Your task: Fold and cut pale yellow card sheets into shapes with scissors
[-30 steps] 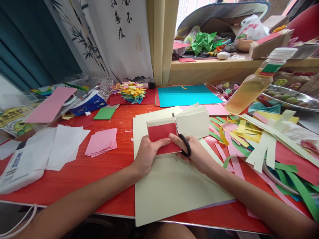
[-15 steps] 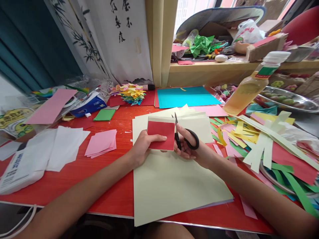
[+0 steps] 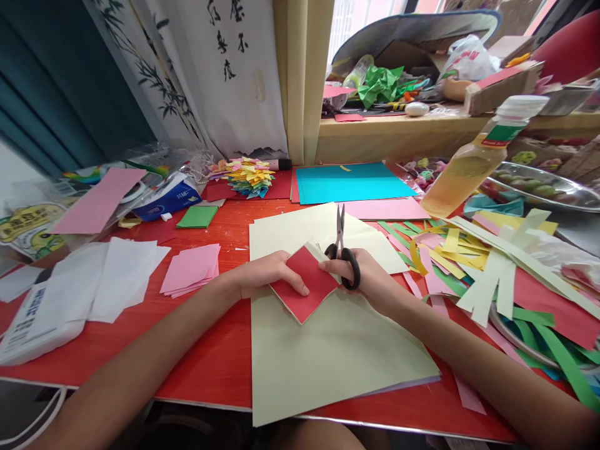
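Observation:
My left hand (image 3: 276, 274) grips a red square of paper (image 3: 307, 287) with pale sheets behind it, thumb on its face. The square is turned so that one corner points down. My right hand (image 3: 359, 272) has black-handled scissors (image 3: 340, 234) hooked on its fingers, blades pointing up and slightly apart. The right thumb also touches the right side of the red square. Beneath both hands lie large pale green sheets (image 3: 328, 362) on the red table.
Pink squares (image 3: 190, 269), white sheets (image 3: 124, 275) and a green square (image 3: 197, 216) lie left. A blue sheet (image 3: 351, 182) is behind. To the right are coloured paper strips (image 3: 454, 256), a tilted bottle (image 3: 464, 169) and a metal plate (image 3: 572, 197).
The red square has turned so a corner points down and sits slightly lower. The scissors have moved away from its edge to point upward, and my right thumb has come onto the square.

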A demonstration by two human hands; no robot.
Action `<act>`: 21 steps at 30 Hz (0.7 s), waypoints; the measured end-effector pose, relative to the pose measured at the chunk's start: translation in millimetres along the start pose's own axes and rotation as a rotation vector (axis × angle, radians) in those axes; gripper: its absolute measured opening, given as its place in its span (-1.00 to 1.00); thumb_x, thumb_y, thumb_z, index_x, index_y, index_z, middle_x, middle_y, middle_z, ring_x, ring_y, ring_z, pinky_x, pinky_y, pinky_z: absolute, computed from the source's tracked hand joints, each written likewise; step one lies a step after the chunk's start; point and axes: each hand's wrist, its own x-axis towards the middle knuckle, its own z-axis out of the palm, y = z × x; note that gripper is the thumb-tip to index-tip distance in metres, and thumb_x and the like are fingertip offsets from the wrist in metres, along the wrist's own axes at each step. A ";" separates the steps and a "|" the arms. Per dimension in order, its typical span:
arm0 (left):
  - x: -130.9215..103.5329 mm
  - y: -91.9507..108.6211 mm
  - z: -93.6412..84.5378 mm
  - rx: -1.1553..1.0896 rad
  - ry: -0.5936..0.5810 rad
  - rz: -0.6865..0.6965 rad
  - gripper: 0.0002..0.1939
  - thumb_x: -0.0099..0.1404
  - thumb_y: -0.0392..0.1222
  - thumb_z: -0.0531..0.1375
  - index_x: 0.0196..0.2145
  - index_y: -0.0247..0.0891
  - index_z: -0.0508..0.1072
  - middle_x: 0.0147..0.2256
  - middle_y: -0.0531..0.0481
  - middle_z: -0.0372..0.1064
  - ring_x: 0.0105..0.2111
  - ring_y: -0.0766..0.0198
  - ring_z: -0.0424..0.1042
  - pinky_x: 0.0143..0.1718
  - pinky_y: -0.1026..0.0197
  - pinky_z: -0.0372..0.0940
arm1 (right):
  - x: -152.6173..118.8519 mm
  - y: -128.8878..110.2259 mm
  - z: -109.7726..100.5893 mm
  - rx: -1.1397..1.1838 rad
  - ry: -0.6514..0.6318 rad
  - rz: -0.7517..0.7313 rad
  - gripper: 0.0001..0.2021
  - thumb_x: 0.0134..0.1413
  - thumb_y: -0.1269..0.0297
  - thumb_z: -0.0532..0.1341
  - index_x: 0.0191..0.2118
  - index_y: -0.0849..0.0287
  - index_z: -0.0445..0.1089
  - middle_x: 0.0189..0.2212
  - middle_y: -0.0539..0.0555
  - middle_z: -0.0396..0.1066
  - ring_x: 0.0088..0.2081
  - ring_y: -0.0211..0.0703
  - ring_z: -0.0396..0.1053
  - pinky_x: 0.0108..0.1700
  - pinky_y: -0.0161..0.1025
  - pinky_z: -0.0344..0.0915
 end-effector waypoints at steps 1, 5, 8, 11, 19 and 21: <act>0.2 0.3 -0.6 -0.001 0.008 -0.014 -0.81 -0.07 -0.36 0.26 -0.40 -0.32 0.51 -0.44 -0.09 0.47 -0.52 0.25 0.42 -0.53 0.29 0.29 | 0.5 1.0 0.2 -0.038 0.028 -0.007 -0.66 -0.16 0.17 0.26 -0.61 0.16 0.04 -0.67 -0.14 -0.12 -0.63 -0.41 -0.13 -0.61 -0.34 -0.22; 4.2 1.4 -6.4 -0.145 0.159 0.189 -0.88 -0.01 -0.26 0.26 -0.44 -0.33 0.48 -0.47 -0.04 0.44 -0.53 0.33 0.40 -0.51 0.33 0.28 | 2.5 2.7 -1.5 -0.071 0.219 -0.107 -0.72 -0.11 0.19 0.22 -0.59 0.17 0.11 -0.65 -0.12 -0.06 -0.59 -0.39 -0.11 -0.57 -0.32 -0.18; 7.7 1.8 -6.6 -0.269 0.289 0.444 -0.85 0.06 -0.16 0.22 -0.46 -0.32 0.46 -0.49 0.00 0.42 -0.53 0.35 0.39 -0.46 0.31 0.31 | 2.6 2.2 -3.0 -0.013 0.353 -0.210 -0.73 -0.09 0.16 0.22 -0.57 0.16 0.14 -0.65 -0.12 -0.08 -0.59 -0.37 -0.13 -0.57 -0.31 -0.18; 8.2 0.1 4.1 -0.212 0.296 0.495 -0.76 0.10 -0.10 0.19 -0.35 -0.34 0.47 -0.39 -0.08 0.46 -0.46 0.26 0.42 -0.43 0.24 0.34 | 0.7 2.2 -2.2 0.000 0.421 -0.265 -0.73 -0.09 0.15 0.23 -0.56 0.16 0.15 -0.66 -0.11 -0.07 -0.59 -0.36 -0.13 -0.58 -0.31 -0.17; 5.7 -12.1 34.3 -0.108 0.310 0.498 -0.75 0.08 -0.15 0.26 -0.29 -0.33 0.46 -0.41 -0.08 0.47 -0.48 0.18 0.47 -0.36 0.10 0.40 | -6.6 5.0 5.6 -0.002 0.318 -0.321 -0.74 -0.06 0.20 0.23 -0.54 0.16 0.13 -0.60 -0.10 0.00 -0.54 -0.35 -0.05 -0.53 -0.33 -0.08; 6.9 -12.1 31.6 -0.087 0.336 0.512 -0.74 0.07 -0.15 0.26 -0.28 -0.35 0.46 -0.39 -0.10 0.47 -0.50 0.17 0.47 -0.37 0.09 0.41 | -6.0 4.1 3.8 -0.035 0.299 -0.306 -0.72 -0.06 0.18 0.23 -0.54 0.16 0.12 -0.61 -0.10 -0.01 -0.55 -0.35 -0.07 -0.54 -0.33 -0.10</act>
